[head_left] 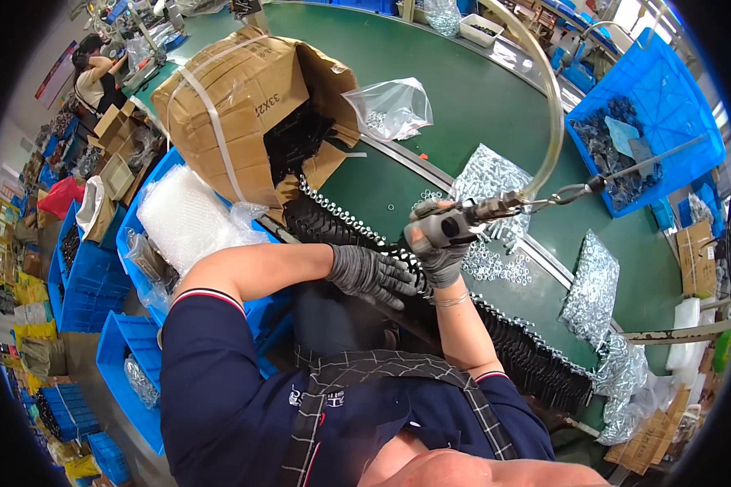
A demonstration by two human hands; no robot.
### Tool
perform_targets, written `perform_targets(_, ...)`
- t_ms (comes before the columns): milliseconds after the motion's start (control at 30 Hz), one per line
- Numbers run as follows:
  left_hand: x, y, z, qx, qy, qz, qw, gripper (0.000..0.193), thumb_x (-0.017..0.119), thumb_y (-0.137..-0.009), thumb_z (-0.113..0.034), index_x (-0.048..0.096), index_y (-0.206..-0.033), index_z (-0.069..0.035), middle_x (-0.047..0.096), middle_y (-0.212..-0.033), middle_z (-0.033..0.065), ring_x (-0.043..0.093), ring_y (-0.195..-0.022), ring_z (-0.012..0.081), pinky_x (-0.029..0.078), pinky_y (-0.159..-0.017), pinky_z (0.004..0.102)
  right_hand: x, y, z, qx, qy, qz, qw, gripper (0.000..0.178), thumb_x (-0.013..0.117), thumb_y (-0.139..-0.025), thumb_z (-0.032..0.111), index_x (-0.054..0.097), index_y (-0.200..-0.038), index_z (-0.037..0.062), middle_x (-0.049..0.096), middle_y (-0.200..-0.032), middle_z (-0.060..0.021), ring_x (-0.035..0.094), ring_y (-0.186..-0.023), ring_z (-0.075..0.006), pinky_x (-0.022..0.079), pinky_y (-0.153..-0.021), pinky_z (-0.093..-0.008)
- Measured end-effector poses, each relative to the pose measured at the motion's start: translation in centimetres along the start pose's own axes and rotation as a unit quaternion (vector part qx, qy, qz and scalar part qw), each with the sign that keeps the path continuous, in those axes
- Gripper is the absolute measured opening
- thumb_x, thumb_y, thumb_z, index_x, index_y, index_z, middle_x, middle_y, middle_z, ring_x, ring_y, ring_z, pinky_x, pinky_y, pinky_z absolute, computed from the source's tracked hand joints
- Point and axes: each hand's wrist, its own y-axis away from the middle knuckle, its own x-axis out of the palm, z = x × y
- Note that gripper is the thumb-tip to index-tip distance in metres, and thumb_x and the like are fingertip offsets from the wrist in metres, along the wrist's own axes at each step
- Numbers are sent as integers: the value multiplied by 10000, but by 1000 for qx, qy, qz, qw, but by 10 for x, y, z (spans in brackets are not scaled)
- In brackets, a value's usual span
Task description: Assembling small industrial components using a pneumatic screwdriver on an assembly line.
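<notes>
A long row of black parts (536, 363) topped with shiny metal nuts runs along the near edge of the green table (455, 81). My left hand (369, 274), in a grey glove, lies over the middle of this row with its fingers stretched out. My right hand (440, 261), gloved too, is wrapped round a grey air screwdriver (453, 227) just above the row. A clear hose (554, 122) and a cable join the tool's rear. Its tip is hidden by my hands. Loose nuts (499, 266) lie just right of the right hand.
A torn cardboard box (227, 105) of black parts stands at far left. Bags of metal hardware (590, 284) lie on the right. A blue crate (666, 105) is at far right; blue bins (122, 365) stand at left. A person (101, 77) works in the back left.
</notes>
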Motion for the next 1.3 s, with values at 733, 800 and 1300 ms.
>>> perform_targets(733, -9, 39, 14, -12, -19, 52, 998, 539, 490, -925, -340, 336, -1422, -197, 235, -1516, 112, 248, -1387, 305, 211, -1127, 463, 33, -21, -16, 27, -51, -35, 998, 428, 727, -745, 116, 498, -1102, 60, 575, -984, -45, 563, -867, -116, 478, -784, -276)
perform_targets(800, -8, 41, 12, -17, -21, 46, 999, 541, 489, -926, -336, 333, -1424, -195, 237, -1515, 112, 248, -1387, 305, 210, -1128, 463, 33, -22, -14, 14, -40, -36, 998, 418, 729, -744, 119, 506, -1092, 61, 577, -987, -46, 564, -866, -112, 480, -781, -275)
perform_targets(1300, -17, 65, 13, -14, -12, 70, 997, 545, 501, -913, -365, 354, -1416, -215, 242, -1515, 103, 262, -1381, 303, 200, -1124, 480, 49, -36, 16, -6, -134, -45, 990, 439, 710, -746, 60, 475, -1117, 46, 574, -1000, -64, 565, -875, -130, 475, -793, -268)
